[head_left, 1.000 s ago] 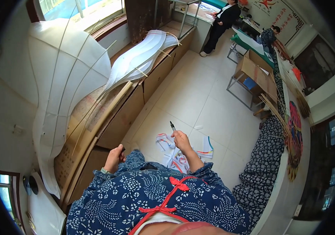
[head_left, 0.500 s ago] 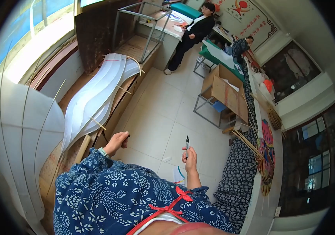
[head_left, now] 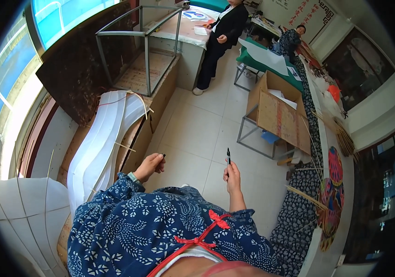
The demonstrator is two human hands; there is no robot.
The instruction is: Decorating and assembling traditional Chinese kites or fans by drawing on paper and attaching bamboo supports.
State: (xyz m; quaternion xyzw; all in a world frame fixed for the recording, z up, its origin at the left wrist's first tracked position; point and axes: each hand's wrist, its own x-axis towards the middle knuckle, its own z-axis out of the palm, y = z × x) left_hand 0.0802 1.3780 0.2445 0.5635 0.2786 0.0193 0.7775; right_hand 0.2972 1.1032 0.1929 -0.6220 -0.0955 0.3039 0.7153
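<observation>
My right hand (head_left: 232,177) is wrapped round a black marker (head_left: 228,157), whose bare tip points upward. In the closed fingers of my left hand (head_left: 148,168) is a small black piece that looks like the marker's cap (head_left: 163,156). Both hands are in the air in front of my blue patterned top, well apart. Left of my left hand, a white curved kite-like panel (head_left: 97,143) with thin bamboo strips lies on a long wooden bench (head_left: 158,111). Another large white panel (head_left: 31,207) with thin ribs stands at the lower left.
A metal-framed stand (head_left: 147,60) sits on the bench's far end. One person in dark clothes (head_left: 227,30) stands by a table beyond; another (head_left: 290,42) is farther back. At right are a cardboard box (head_left: 280,115), bamboo sticks (head_left: 306,197) and colourful round pieces (head_left: 334,198) along a ledge.
The view has shifted: the bench and white panels sit farther left, the box farther right. Both hands keep their hold, and the white piece on the floor has left the view.
</observation>
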